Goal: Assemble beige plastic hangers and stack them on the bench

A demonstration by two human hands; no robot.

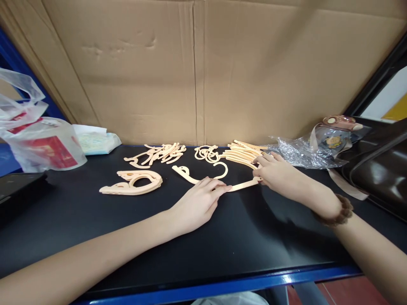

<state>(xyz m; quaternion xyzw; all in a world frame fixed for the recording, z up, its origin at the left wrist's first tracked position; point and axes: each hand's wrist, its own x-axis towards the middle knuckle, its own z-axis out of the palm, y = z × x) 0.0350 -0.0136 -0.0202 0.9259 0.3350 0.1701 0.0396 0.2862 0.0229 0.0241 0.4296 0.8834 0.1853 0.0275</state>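
A cream plastic folding hanger (244,184) lies spread on the black table, its hook (224,170) pointing away from me. My left hand (203,201) is closed over the hanger's middle, its fingers covering the joint. At the hanger's right end, my right hand (276,173) has its fingers bent around the notched tip. Those fingertips also come close to a thin strip at the edge of a pile of cream strips (243,151); whether they touch it I cannot tell. Left of the hanger sit folded hangers (136,183), stacked together.
Loose hanger arms (165,153) and a small heap of hooks (206,153) lie near the cardboard wall (143,84). A bagged container (47,144) and a tissue pack (95,140) stand left. Clear plastic wrap (295,152), a decorated bottle (333,135) and a brown bag (381,165) are right.
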